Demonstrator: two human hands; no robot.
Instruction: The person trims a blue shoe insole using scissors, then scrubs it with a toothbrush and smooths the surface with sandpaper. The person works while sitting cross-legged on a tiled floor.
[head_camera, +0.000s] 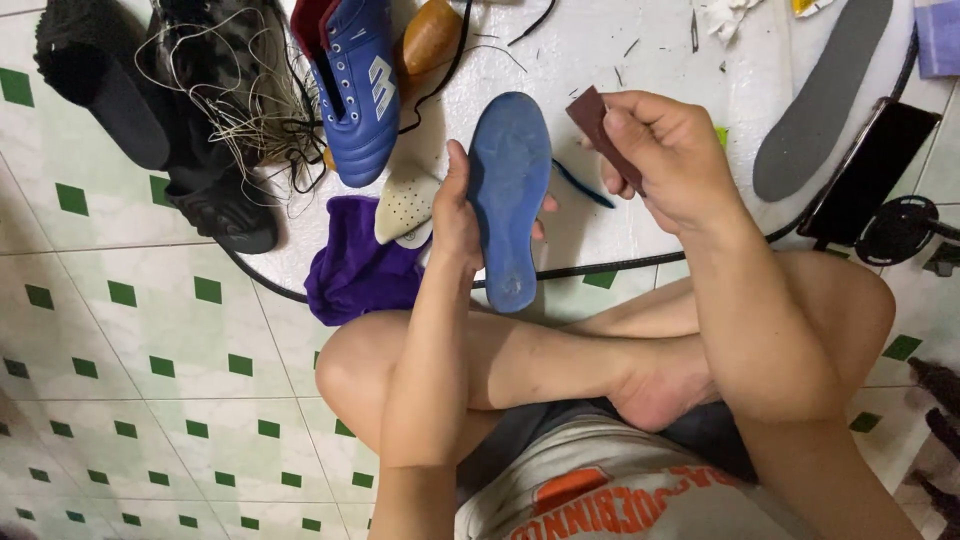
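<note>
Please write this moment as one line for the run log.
left hand: holds blue insole upright | right hand: pinches dark red abrasive piece, apart from insole | blue football boot: on floor

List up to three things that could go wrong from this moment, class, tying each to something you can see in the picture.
1. The left hand grips the blue insole only along one edge, so pressure from the dark red sanding piece in the right hand might twist or drop it.
2. Rubbing could graze the left fingertips showing at the insole's far edge.
3. The black cable and tangled thread lie close by and could snag.
</note>
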